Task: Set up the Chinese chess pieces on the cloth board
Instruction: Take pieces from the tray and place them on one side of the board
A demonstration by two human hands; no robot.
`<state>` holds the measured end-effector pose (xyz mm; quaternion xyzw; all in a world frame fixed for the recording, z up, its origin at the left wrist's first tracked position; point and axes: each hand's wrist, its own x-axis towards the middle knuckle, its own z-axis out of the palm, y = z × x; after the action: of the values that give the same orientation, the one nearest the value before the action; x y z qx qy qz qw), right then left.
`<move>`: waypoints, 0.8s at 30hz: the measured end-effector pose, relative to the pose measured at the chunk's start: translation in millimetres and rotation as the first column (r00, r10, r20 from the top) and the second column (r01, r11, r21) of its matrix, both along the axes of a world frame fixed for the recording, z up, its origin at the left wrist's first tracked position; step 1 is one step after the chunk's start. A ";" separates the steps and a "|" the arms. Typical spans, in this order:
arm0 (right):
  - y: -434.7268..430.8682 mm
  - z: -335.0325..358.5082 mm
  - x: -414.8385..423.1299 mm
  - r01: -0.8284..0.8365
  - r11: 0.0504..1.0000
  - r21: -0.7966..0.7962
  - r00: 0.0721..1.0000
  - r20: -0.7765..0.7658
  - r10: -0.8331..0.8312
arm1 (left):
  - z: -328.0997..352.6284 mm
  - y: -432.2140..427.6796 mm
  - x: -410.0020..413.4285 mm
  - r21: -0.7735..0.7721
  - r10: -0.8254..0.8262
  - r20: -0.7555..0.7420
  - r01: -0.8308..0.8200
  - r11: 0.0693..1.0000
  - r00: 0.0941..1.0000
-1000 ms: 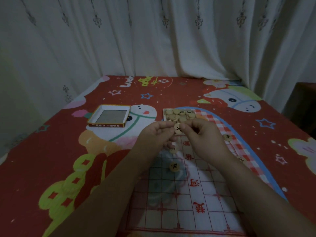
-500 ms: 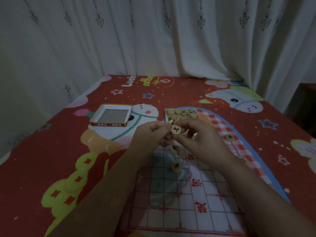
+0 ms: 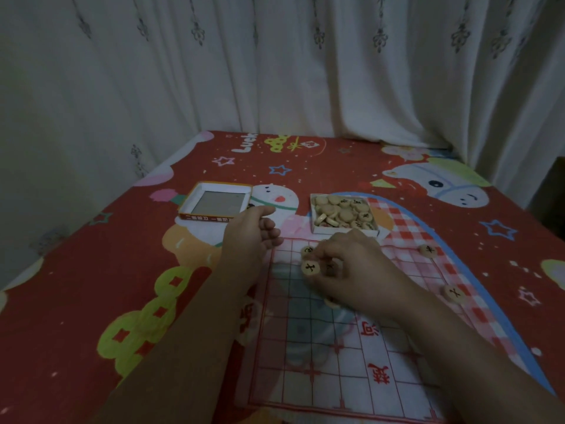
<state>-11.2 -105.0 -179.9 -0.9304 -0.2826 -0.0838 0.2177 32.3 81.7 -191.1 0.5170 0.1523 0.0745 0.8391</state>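
The cloth board point(image 3: 308, 347) with its red grid lies on the table in front of me. My right hand point(image 3: 351, 270) hovers low over the board's far left part and pinches a round wooden piece point(image 3: 310, 267) with a black character. A second piece point(image 3: 306, 250) lies just beyond it on the board. My left hand point(image 3: 249, 237) is held at the board's far left corner, fingers loosely curled, holding nothing. Two more pieces lie on the board's right side, one far point(image 3: 427, 250) and one nearer point(image 3: 454, 293). A white box point(image 3: 318, 230) holds several pieces.
An orange box lid point(image 3: 215, 203) lies open side up to the left of the piece box. A red cartoon-print cloth point(image 3: 91, 286) covers the table. White curtains point(image 3: 275, 62) hang close behind the far edge.
Both hands held one piece together above the board's far edge. Now my left hand has let go and drawn left, and my right hand has brought the piece down onto the board.
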 end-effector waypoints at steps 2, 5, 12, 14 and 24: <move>7.8 1.3 -1.4 -0.036 0.998 -0.060 0.999 -0.001 0.036 | -0.8 3.4 0.5 -0.042 -0.019 -0.003 0.019 0.999 1.000; 17.2 1.7 -1.9 -0.030 0.994 -0.108 1.000 0.002 0.031 | -1.9 10.9 1.1 -0.120 -0.051 -0.012 0.049 0.992 0.999; 42.4 3.8 -1.0 -0.016 0.977 -0.215 1.000 0.001 0.016 | -3.7 14.7 3.4 -0.181 -0.074 -0.023 0.069 0.981 0.997; 49.7 2.7 -0.2 -0.016 0.975 -0.223 1.000 -0.001 0.017 | -4.3 14.8 4.4 -0.188 -0.069 -0.029 0.063 0.980 0.997; 30.7 13.3 19.1 0.047 0.997 -0.055 0.998 0.045 -0.044 | -4.4 14.8 5.3 -0.198 -0.065 -0.005 0.062 0.978 0.998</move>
<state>7.9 -74.2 -166.6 -0.9402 -0.2684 -0.1013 0.1835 37.6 96.4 -195.5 0.4358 0.1470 0.0292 0.8875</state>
